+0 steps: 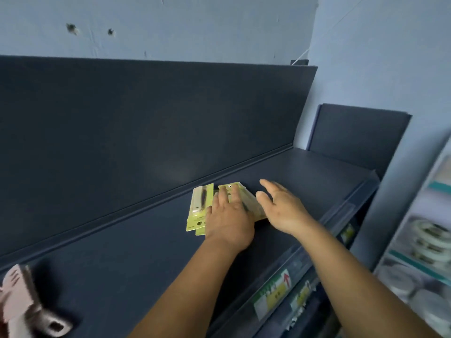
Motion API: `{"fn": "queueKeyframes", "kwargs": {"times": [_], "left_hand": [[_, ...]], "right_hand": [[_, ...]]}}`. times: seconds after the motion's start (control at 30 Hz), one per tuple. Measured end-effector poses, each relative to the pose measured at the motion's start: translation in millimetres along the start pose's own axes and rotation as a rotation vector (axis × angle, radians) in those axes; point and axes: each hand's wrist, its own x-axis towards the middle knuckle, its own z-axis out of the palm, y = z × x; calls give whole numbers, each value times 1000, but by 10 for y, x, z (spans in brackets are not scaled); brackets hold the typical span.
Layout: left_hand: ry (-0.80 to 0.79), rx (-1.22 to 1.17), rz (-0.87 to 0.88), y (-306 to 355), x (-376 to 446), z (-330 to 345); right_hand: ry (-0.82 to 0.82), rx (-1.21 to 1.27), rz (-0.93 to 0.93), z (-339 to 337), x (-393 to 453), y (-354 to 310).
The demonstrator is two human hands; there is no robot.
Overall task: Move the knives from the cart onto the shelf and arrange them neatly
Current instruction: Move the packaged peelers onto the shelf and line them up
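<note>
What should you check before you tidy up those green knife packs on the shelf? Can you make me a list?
1. Knife packs lying on the shelf: ok.
2. Packs lined up evenly: not ok, they overlap askew.
3. Left hand pressing flat on the packs: ok.
4. Right hand open beside the packs: ok.
5. Bare shelf space beside the packs: ok.
6. Blades sealed inside packaging: cannot tell.

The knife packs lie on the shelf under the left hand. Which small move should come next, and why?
Probably bring the open right hand against the right edge of the knife packs and square them. They lie fanned and overlapping on the shelf, while the left hand rests flat on them.
</note>
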Motion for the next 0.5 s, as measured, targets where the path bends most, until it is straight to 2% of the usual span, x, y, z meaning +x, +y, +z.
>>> {"fn": "queueKeyframes", "kwargs": {"times": [0.17,0.33,0.5], "left_hand": [[-9,-54,295,344,-559,43],[-83,-66,541,566,-1225,382],[-256,-48,713,617,-1854,942]], "right_hand": [[141,-13,130,-219,-888,237],[219,-47,326,-247,-1913,485],[279,-41,599,-121,-2939,730]]}}
